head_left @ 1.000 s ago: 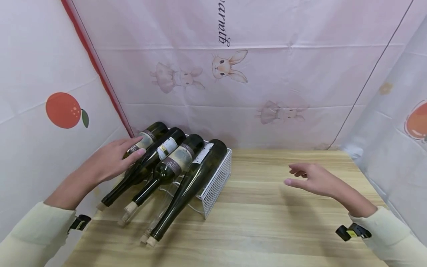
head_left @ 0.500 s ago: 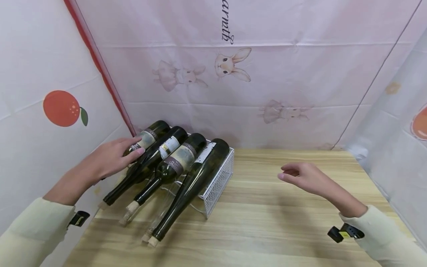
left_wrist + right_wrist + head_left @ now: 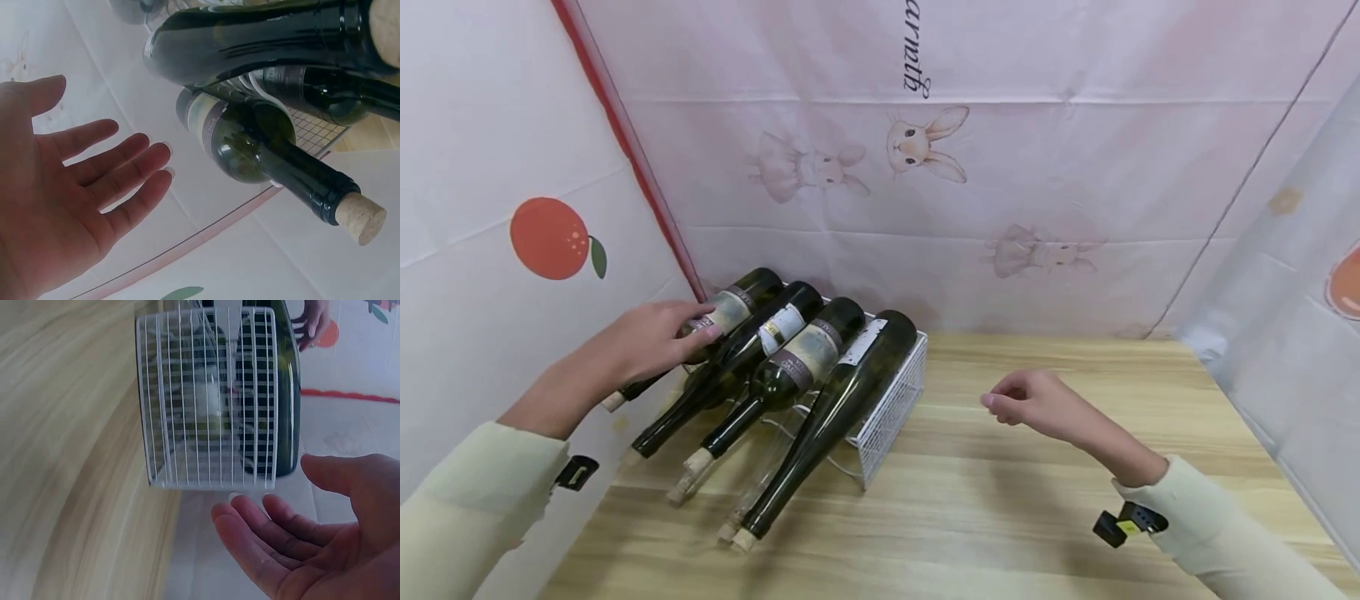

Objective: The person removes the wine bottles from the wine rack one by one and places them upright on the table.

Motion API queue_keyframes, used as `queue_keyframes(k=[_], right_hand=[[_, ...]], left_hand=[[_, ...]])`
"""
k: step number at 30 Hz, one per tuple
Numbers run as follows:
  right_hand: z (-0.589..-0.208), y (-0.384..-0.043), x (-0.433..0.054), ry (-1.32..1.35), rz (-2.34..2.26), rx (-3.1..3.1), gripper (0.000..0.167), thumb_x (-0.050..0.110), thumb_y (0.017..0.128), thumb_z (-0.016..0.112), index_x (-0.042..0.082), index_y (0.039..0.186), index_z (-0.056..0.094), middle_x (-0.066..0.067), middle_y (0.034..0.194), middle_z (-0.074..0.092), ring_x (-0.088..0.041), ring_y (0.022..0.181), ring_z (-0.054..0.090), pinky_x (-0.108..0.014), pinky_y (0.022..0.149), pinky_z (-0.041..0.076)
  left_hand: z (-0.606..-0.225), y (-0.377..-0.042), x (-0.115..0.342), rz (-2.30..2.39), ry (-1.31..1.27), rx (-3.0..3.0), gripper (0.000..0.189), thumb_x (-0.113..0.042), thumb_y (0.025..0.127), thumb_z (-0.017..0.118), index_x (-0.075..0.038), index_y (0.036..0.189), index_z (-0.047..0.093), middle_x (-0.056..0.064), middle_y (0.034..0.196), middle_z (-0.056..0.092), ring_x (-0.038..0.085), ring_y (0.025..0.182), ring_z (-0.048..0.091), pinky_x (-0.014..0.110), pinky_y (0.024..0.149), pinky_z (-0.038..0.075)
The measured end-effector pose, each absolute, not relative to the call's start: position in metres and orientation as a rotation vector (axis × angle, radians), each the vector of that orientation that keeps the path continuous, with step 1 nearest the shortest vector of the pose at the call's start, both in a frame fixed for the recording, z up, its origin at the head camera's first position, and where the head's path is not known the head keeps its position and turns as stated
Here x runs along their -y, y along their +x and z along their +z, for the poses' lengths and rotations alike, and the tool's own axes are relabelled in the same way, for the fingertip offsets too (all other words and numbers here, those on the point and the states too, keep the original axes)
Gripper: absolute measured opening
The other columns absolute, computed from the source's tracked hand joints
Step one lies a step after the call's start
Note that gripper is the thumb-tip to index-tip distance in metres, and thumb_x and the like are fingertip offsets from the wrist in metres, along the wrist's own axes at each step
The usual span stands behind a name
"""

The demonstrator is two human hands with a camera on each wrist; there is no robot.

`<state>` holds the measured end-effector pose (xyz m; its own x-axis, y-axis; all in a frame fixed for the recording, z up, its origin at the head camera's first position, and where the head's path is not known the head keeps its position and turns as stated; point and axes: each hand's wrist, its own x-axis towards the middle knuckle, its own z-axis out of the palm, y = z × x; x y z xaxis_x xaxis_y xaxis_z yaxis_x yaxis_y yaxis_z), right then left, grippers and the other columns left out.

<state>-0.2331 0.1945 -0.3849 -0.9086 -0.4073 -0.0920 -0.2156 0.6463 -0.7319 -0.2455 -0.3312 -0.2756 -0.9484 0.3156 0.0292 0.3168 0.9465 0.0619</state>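
Note:
Several dark green wine bottles lie corked, necks toward me, on a white wire rack at the left of the head view. My left hand hovers over the leftmost wine bottle; the left wrist view has its fingers spread, apart from the glass. That bottle's neck ends in a cork. Beside it lie a white-labelled bottle, a cream-labelled one and a long slim one. My right hand, loosely bent and holding nothing, is over the table, right of the rack.
Clear glass necks with corks poke out below the upper bottles. The wooden table extends right of the rack. A pink printed cloth hangs behind, and a white cloth hangs close on the left.
My right hand has moved left, nearer the rack. My left hand has shifted slightly back, and the leftmost bottle's neck and cork now show below it. The bottles appear to stay in place.

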Motion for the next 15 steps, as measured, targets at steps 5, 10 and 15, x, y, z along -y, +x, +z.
queue_keyframes(k=[5,10,15], right_hand=[[-0.388,-0.232,-0.176,-0.474,-1.244,-2.515,0.033,0.034,0.101,0.068,0.002,0.109,0.074,-0.006,0.093,0.076,-0.016,0.085,0.074,-0.036,0.082,0.065],[-0.389,-0.229,-0.157,-0.453,-1.348,-2.439,0.036,0.032,0.100,0.069,-0.002,0.112,0.071,-0.010,0.099,0.077,-0.017,0.087,0.075,-0.034,0.083,0.065],[-0.390,-0.226,-0.144,-0.447,-1.391,-2.411,0.036,0.029,0.100,0.069,-0.003,0.115,0.070,-0.011,0.101,0.076,-0.017,0.088,0.074,-0.037,0.085,0.065]], left_hand=[[-0.274,-0.251,0.335,-0.123,-0.502,3.088,0.061,-0.043,0.107,0.050,0.006,0.145,0.055,0.031,0.130,0.067,0.048,0.120,0.065,0.067,0.100,0.052],[-0.273,-0.260,0.342,-0.127,-0.504,3.080,0.054,-0.034,0.105,0.056,0.008,0.139,0.058,0.030,0.123,0.070,0.043,0.109,0.068,0.065,0.095,0.054],[-0.276,-0.270,0.350,-0.139,-0.501,3.085,0.050,-0.028,0.103,0.058,0.009,0.137,0.059,0.032,0.125,0.068,0.048,0.115,0.066,0.066,0.098,0.053]])
